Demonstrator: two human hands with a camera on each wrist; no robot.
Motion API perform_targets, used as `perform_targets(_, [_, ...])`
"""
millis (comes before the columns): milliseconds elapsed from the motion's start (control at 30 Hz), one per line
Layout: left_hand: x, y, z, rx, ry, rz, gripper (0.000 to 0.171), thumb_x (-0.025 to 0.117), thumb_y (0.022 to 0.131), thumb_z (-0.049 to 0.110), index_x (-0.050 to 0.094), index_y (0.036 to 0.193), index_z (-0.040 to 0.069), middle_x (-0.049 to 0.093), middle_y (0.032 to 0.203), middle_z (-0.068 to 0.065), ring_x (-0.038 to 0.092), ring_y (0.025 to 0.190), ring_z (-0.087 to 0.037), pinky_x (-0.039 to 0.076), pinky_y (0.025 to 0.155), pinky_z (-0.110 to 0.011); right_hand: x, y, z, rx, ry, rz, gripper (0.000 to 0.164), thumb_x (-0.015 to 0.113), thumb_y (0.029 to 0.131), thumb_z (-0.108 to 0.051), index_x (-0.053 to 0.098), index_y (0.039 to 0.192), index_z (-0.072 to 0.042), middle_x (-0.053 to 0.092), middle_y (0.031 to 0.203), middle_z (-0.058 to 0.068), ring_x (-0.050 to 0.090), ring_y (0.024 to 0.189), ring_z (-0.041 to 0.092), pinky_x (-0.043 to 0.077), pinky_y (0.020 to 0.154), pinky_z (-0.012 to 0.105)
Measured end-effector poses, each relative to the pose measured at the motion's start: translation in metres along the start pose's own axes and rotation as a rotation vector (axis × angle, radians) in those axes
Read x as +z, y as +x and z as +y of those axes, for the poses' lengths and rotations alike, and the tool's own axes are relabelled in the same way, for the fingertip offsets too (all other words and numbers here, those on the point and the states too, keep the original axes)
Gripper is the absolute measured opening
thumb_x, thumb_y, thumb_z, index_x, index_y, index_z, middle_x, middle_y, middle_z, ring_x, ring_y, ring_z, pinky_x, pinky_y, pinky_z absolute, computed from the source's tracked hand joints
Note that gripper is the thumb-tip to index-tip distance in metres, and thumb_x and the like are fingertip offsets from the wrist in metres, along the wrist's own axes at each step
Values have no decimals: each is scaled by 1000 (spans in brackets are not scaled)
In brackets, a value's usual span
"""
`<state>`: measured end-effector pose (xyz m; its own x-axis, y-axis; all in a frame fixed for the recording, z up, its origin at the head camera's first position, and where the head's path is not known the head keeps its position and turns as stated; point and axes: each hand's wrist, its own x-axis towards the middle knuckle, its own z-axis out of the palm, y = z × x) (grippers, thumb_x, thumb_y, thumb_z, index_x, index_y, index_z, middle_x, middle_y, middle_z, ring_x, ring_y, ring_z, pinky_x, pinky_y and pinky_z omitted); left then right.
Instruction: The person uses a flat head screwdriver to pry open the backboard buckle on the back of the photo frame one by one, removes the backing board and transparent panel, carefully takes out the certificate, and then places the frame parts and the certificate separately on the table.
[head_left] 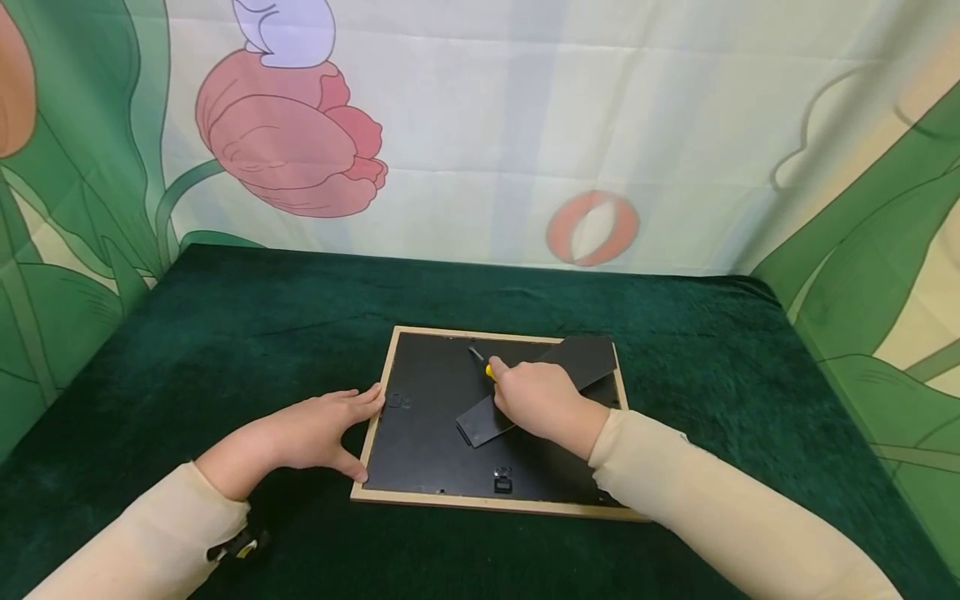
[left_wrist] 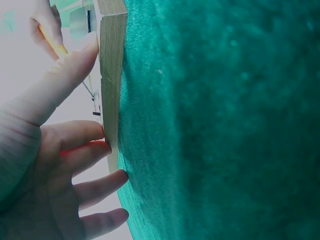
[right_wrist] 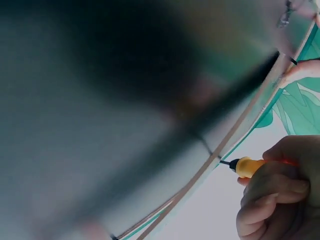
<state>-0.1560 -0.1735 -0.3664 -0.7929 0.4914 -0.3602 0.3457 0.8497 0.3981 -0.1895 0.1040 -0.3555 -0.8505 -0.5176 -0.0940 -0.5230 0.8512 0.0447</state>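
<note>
The sleeves (head_left: 720,508) come in from the near edge at 5 and 7 o'clock, cream cloth down to the wrists. The right hand (head_left: 542,400) rests on the back of the frame (head_left: 491,417), its fingers (right_wrist: 272,192) curled tight round a screwdriver (head_left: 483,363) with a yellow handle; the dark tip points toward 11 o'clock, close to the upper edge of the black backing. In the right wrist view the tip sits just at the frame's pale rim. Under that hand lies the black stand flap (head_left: 551,383), running slantwise from 7 to 1 o'clock across the backing. The left hand (head_left: 318,433) lies at 9 o'clock of the frame, fingers (left_wrist: 75,140) straight and spread, their tips pressed against the wooden side edge, thumb near the lower left corner. The frame lies face down, flat, in the middle of the tabletop (head_left: 225,350), which is covered in dark green velvet. A small metal hanger (head_left: 502,481) shows at 6 o'clock on the backing. Behind, from 9 round to 3 o'clock, hangs a cloth backdrop (head_left: 525,125) printed with a pink tulip (head_left: 288,142) and green leaves.
</note>
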Motion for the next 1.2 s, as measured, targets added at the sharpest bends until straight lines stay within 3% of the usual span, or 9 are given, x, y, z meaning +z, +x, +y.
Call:
perform_targets(300, [0,0,1,0,12,-7,99,82,65,44,34,144,7,28,149,-12,27,134,-41,33,99,-57,5,6,-3,23,-58,9,45,55,93,-22,50,134,-4,42,46,-1,42,36,11,32,35,22])
perform_targets(500, [4,0,7,25,121,29,102,78,65,53,36,142,2,26,150,-15,25,134,-40,30,100,-59,7,8,-3,31,-66,20,44,54,93,-21,50,134,-4,42,46,-1,41,36,12,32,35,22])
perform_targets(700, [8,0,14,24,193,66,117,76,56,67,36,141,-3,27,148,-20,21,136,-41,27,101,-61,8,10,-5,41,-100,14,44,54,93,-21,50,133,-3,43,46,0,41,38,12,33,35,23])
perform_targets(967, [8,0,18,5,228,64,119,79,52,65,37,140,-4,27,148,-21,19,135,-43,25,102,-61,5,15,-12,71,-129,-7,45,55,93,-25,51,132,-2,49,53,3,45,41,14,38,36,26])
perform_targets(1200, [9,1,19,-3,241,65,120,79,52,65,36,140,-4,28,148,-20,20,136,-42,25,102,-60,-6,21,-12,91,-132,-6,37,55,93,-27,60,121,-4,52,55,4,47,41,14,42,37,26])
